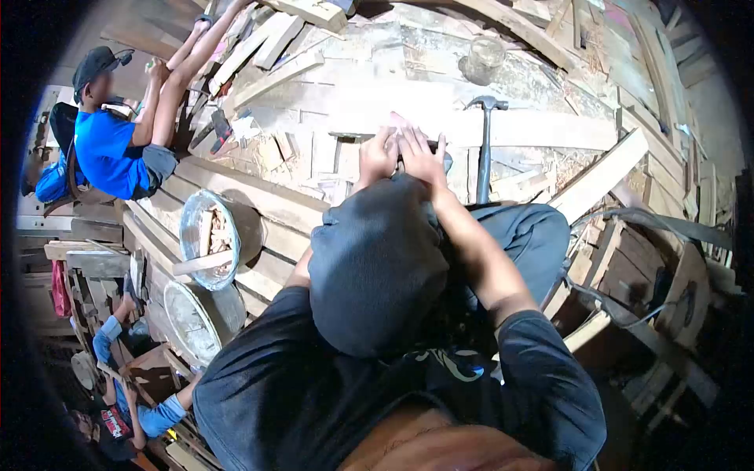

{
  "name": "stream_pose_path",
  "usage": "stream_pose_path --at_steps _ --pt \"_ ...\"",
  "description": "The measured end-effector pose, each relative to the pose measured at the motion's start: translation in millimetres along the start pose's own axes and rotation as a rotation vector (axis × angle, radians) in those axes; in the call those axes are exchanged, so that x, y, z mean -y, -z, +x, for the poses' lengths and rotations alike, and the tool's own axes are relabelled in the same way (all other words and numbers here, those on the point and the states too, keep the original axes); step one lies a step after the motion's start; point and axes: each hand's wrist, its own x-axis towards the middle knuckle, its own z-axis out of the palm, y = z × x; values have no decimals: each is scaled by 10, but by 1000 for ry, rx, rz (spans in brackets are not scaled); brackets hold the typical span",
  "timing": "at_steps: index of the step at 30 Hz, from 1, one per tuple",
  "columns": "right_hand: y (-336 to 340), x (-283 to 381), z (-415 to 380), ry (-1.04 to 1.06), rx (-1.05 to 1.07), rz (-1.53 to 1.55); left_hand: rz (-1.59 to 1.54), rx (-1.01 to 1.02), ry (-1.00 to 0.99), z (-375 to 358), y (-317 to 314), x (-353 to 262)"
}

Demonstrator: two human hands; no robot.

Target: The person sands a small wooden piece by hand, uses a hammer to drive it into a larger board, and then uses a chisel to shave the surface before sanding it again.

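Observation:
Both hands are close together in front of me, over a pale wooden plank (534, 129) lit brightly. My left hand (378, 157) has its fingers curled, and what they close on is hidden. Beside it, my right hand (422, 159) bends over a dark object (448, 162) that shows only at its edge and that I cannot make out. A small pinkish patch (399, 119) shows just beyond the fingertips. To the right of my right hand lies a claw hammer (484, 149), its head pointing away from me.
A bucket (232, 267) of wood pieces and a second bucket (181, 314) stand on the left. Two people sit there, one in a blue shirt (106, 153), another lower down (118, 416). A clear container (487, 52), offcuts and shavings lie ahead. A slanted board (601, 173) is at right.

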Motion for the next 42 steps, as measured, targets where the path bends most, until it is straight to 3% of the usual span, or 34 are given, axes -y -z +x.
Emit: stream_pose_path --at_steps 2,5,10,13,18,21,22,25,30,33,38,42 --pt "141 27 15 -9 48 20 -26 35 106 -23 42 -37" --pt "35 -9 29 -5 4 15 8 26 4 -161 66 49" --pt "36 -11 47 -18 85 -7 -13 41 58 7 40 0" --pt "14 -42 39 1 56 -13 -38 -37 -38 -149 85 -41" --pt "-5 -2 16 -2 -25 5 13 47 -15 -5 86 -51" --pt "-7 -23 34 -22 42 -11 -25 -26 -167 -123 47 64" --pt "-43 -30 36 4 -26 -20 13 55 -91 -148 62 96" --pt "3 -15 48 6 -12 -29 -24 -28 -159 -79 54 20" --pt "54 -1 21 -1 -3 30 -59 -28 2 13 23 -46" --pt "-65 -63 35 22 -44 -12 46 -10 -142 -97 30 79" --pt "-19 -9 47 26 -122 -7 87 13 -170 -69 32 91" --pt "47 -21 32 4 5 33 96 -2 -140 -30 -5 69"
